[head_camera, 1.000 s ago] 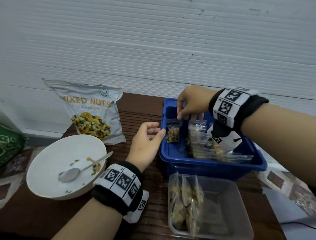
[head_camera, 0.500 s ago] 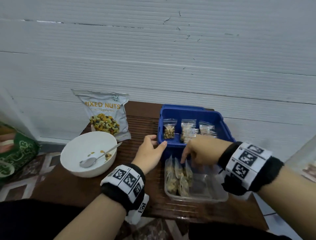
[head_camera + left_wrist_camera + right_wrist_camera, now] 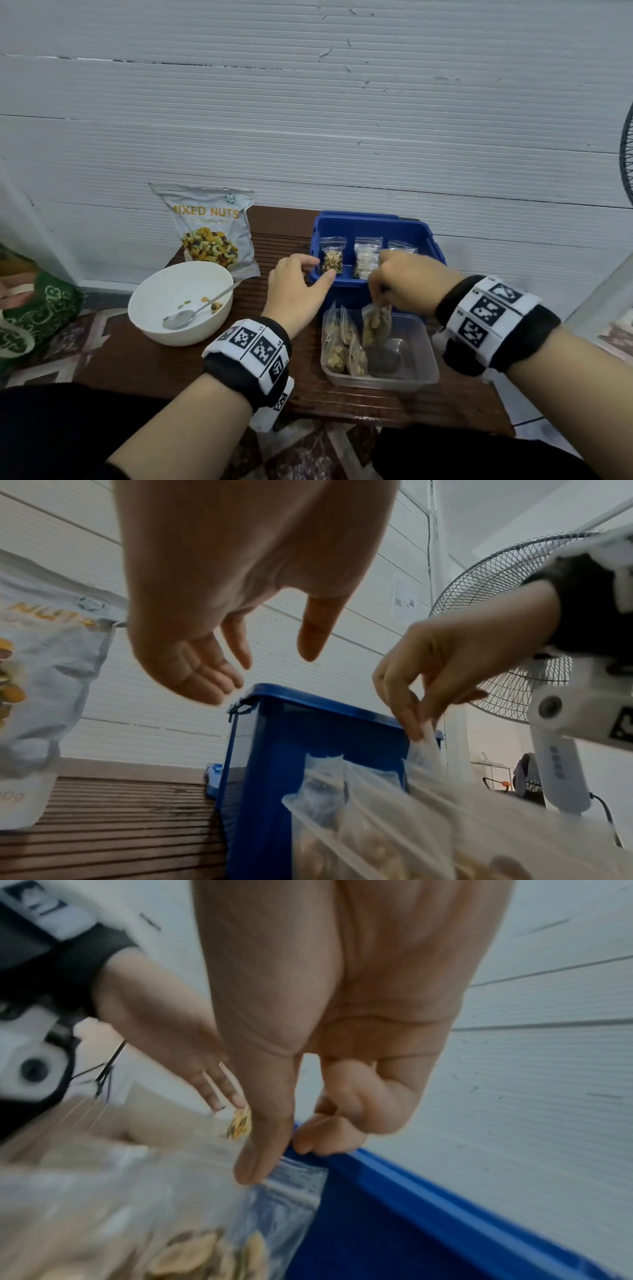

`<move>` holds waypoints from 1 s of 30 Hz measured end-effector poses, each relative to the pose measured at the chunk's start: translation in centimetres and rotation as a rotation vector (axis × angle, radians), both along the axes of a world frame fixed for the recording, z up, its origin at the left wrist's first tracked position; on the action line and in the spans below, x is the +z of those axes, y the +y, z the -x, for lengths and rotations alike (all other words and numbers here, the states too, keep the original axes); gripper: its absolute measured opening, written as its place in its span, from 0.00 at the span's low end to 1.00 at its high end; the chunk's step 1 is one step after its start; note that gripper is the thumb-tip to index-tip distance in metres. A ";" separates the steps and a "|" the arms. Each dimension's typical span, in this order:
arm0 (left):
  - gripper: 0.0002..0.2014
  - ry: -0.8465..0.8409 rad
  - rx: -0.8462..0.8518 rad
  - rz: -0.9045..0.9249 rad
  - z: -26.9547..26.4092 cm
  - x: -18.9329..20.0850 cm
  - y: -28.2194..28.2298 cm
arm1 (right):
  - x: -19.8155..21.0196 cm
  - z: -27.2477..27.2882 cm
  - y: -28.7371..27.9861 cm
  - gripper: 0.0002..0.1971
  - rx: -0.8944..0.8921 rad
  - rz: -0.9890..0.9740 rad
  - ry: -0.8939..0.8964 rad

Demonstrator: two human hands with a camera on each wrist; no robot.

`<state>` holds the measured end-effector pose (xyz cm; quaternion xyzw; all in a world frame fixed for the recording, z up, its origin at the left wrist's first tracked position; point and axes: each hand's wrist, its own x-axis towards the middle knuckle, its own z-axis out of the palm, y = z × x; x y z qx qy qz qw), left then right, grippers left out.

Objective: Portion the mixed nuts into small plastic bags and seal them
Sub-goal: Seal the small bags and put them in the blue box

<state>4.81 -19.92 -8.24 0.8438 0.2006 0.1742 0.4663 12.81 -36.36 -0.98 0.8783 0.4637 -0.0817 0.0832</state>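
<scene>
A: Item one, right hand (image 3: 407, 284)?
B: Pinched the top of a filled nut bag (image 3: 376, 323), lifted above the clear container (image 3: 421, 363) that held more filled bags (image 3: 339, 346).
A: Left hand (image 3: 298, 291)?
B: Held nothing, fingers loosely spread, beside the blue bin (image 3: 370, 222).
A: Remaining stock?
B: Mixed-nuts pouch (image 3: 212, 229); white bowl (image 3: 164, 325) with spoon (image 3: 191, 313).

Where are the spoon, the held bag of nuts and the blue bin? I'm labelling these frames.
spoon (image 3: 180, 319), head view, on its bowl end.
held bag of nuts (image 3: 376, 324), head view, on the filled lower part.
blue bin (image 3: 359, 218), head view, on its far rim.
</scene>
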 end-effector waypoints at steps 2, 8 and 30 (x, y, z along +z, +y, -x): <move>0.11 -0.066 -0.143 0.076 0.5 1.0 -0.7 | 1.5 -0.3 -0.1 0.05 -0.011 -0.098 0.030; 0.04 -0.146 -0.278 0.014 0.7 2.2 -1.3 | 3.2 -1.0 0.1 0.02 -0.038 -0.326 0.270; 0.04 -0.290 -0.310 0.053 0.2 1.8 -0.1 | 1.0 -1.0 0.6 0.05 -0.053 -0.545 0.353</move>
